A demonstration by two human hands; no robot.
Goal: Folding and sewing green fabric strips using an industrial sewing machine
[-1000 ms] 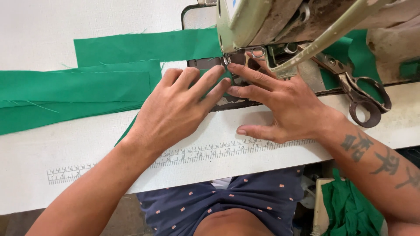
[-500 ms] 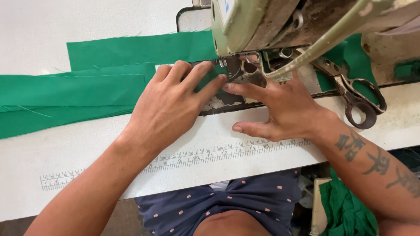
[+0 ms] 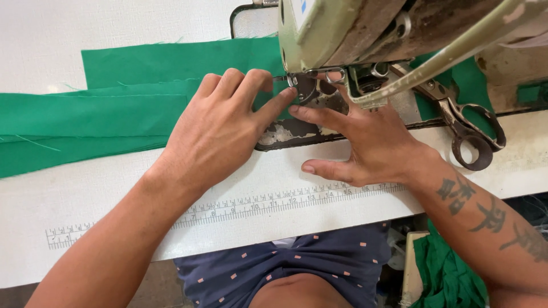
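Note:
Long strips of green fabric [image 3: 85,117] lie across the white sewing table [image 3: 85,199] and run under the head of a worn, pale sewing machine [image 3: 354,34]. My left hand [image 3: 220,128] lies flat on the fabric, fingers spread and pointing at the presser foot [image 3: 305,85]. My right hand [image 3: 365,140] rests palm down on the metal plate beside the needle, its fingertips meeting the left hand's by the foot and its thumb stretched along the table. Neither hand grips anything; both press down.
Dark metal scissors [image 3: 471,128] lie on the table right of the machine. A measuring tape [image 3: 228,208] is stuck along the front edge. More green fabric [image 3: 448,274] is bunched below the table at the right, beside my dotted blue shorts [image 3: 285,274].
Both hands have crept forward toward the presser foot with the green fabric. The view has shifted slightly, so the machine head sits lower and closer in the picture.

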